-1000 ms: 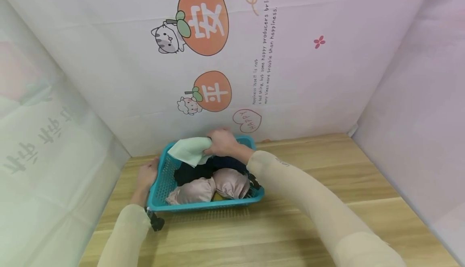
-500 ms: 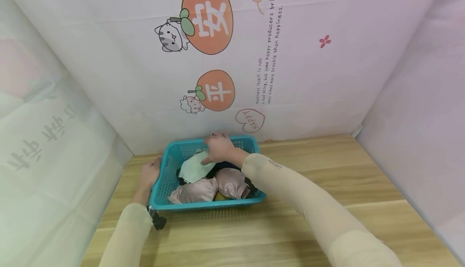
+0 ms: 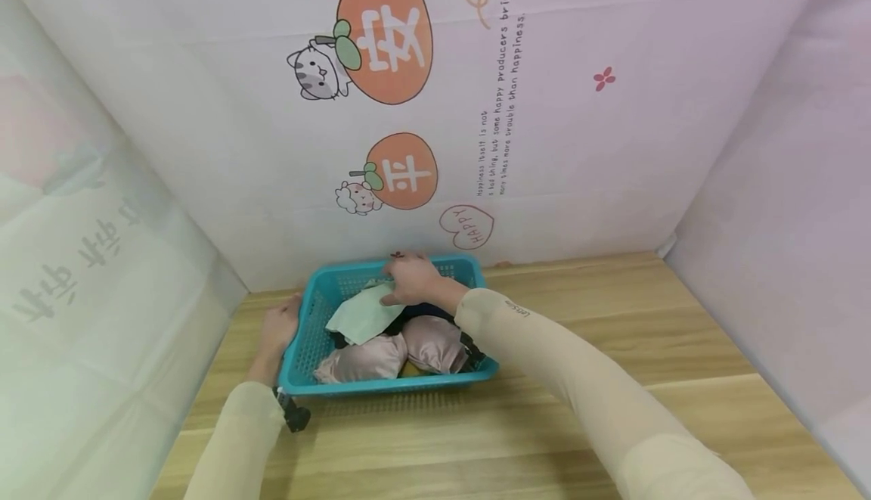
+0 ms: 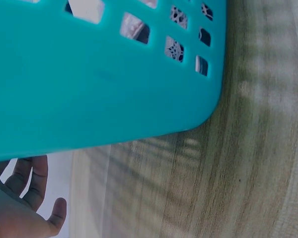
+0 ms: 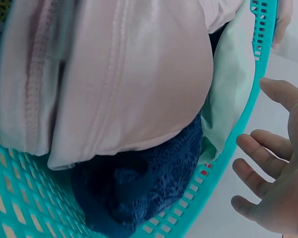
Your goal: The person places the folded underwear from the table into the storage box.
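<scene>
A teal plastic basket point(image 3: 384, 386) holds several garments at the back of the table. My left hand point(image 3: 277, 326) is at its left side, and in the left wrist view its loosely bent fingers point(image 4: 38, 181) show beside the rim. My right hand point(image 3: 415, 279) is over the far rim, thumb overlapping a mint green cloth point(image 3: 366, 314) in the head view. The right wrist view shows its spread fingers point(image 5: 260, 156) just outside the rim, holding nothing. A pale pink satin bra point(image 5: 154, 74) lies at the front of the basket, beside a navy lace garment point(image 5: 169, 173).
The wood-grain table point(image 3: 599, 409) runs out to the right and front of the basket. A white printed cloth wall point(image 3: 544, 144) rises close behind it, with side walls left and right. Something mustard yellow point(image 3: 410, 370) peeks out under the pink bra.
My right hand has lowered the mint green cloth from above the back left into the basket and loosened its grip. The cloth now lies on the dark garments. My left hand stays put.
</scene>
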A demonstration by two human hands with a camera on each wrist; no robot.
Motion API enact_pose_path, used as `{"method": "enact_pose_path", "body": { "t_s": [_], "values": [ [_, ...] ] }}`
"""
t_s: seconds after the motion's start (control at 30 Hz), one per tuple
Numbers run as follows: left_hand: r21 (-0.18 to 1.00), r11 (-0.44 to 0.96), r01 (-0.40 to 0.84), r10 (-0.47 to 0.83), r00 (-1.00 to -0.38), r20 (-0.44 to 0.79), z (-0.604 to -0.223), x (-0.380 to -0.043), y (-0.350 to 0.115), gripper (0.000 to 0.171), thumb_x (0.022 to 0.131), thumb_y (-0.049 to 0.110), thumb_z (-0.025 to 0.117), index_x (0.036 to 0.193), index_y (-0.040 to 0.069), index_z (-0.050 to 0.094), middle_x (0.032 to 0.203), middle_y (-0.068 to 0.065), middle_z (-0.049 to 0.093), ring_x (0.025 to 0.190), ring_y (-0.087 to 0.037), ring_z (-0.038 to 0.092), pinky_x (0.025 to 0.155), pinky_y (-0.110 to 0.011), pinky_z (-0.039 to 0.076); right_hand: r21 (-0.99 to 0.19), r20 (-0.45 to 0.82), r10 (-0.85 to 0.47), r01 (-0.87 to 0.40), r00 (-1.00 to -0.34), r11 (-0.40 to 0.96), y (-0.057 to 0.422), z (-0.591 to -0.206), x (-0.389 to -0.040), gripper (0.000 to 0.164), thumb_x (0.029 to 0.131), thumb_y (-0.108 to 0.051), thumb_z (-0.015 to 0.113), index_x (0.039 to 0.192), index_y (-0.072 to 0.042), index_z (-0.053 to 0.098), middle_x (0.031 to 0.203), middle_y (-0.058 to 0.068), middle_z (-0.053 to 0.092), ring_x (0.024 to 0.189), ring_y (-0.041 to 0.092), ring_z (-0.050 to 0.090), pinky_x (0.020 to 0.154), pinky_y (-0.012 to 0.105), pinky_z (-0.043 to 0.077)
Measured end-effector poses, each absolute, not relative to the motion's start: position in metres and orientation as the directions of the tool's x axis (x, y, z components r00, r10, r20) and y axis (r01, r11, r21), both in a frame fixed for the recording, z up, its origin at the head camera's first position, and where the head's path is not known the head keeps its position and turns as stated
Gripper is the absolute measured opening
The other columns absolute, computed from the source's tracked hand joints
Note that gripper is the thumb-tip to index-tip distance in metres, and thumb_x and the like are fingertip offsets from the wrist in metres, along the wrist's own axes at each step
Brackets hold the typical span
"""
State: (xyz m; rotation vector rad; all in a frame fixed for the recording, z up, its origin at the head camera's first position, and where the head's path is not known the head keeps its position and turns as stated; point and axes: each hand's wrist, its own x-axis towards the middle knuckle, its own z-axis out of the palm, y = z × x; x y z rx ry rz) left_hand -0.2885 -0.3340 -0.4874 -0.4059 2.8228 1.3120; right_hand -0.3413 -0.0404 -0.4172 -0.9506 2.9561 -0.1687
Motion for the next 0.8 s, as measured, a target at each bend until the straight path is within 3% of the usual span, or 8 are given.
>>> {"method": "enact_pose_path", "body": {
  "t_s": [0.2,0.43,0.57,0.67,0.8],
  "values": [
    [0.746,0.617,-0.252,-0.246,-0.962,-0.121,-0.486,-0.285,-0.335,0.083,0.102,0.066,0.021,0.149,0.001,0.044,0.152,-0.029,0.042,0.139,-0.049,0.041,0.111,-0.061,0.038,-0.133,-0.006,-0.611,-0.605,-0.791,0.785,-0.036,-0.413,-0.338,0.054,0.094,-0.049,0.065,0.139,-0.021,0.059,0.132,-0.001,0.066,0.119,0.019,0.062,0.096,0.036,0.055],
    [0.724,0.642,-0.253,-0.238,-0.963,-0.126,-0.485,-0.282,-0.335,0.082,0.103,0.064,0.019,0.147,-0.001,0.045,0.148,-0.030,0.046,0.133,-0.048,0.047,0.101,-0.058,0.046,-0.181,-0.041,-0.628,-0.613,-0.777,0.769,-0.027,-0.411,-0.335,0.047,0.100,-0.040,0.058,0.142,-0.018,0.056,0.134,0.003,0.065,0.120,0.019,0.062,0.098,0.036,0.054],
    [0.720,0.641,-0.264,-0.243,-0.961,-0.136,-0.482,-0.281,-0.333,0.079,0.103,0.062,0.021,0.144,0.000,0.049,0.139,-0.028,0.055,0.119,-0.041,0.057,0.084,-0.043,0.053,-0.207,-0.047,-0.640,-0.619,-0.767,0.758,-0.022,-0.410,-0.334,0.043,0.103,-0.036,0.054,0.142,-0.018,0.056,0.135,0.004,0.065,0.121,0.019,0.062,0.098,0.037,0.054],
    [0.720,0.643,-0.260,-0.247,-0.961,-0.127,-0.479,-0.280,-0.332,0.076,0.104,0.060,0.023,0.143,0.000,0.051,0.135,-0.026,0.057,0.112,-0.036,0.059,0.075,-0.034,0.051,-0.221,-0.055,-0.639,-0.615,-0.767,0.757,-0.019,-0.409,-0.333,0.041,0.104,-0.034,0.052,0.142,-0.019,0.056,0.137,0.003,0.063,0.123,0.019,0.061,0.100,0.038,0.053],
    [0.717,0.657,-0.234,-0.238,-0.966,-0.097,-0.475,-0.278,-0.329,0.065,0.107,0.049,0.029,0.142,-0.001,0.051,0.135,-0.027,0.058,0.114,-0.038,0.059,0.079,-0.038,0.050,-0.233,-0.059,-0.644,-0.617,-0.762,0.752,-0.016,-0.408,-0.331,0.040,0.104,-0.032,0.052,0.142,-0.019,0.056,0.138,0.003,0.063,0.124,0.019,0.061,0.100,0.038,0.053]
  ]
}}
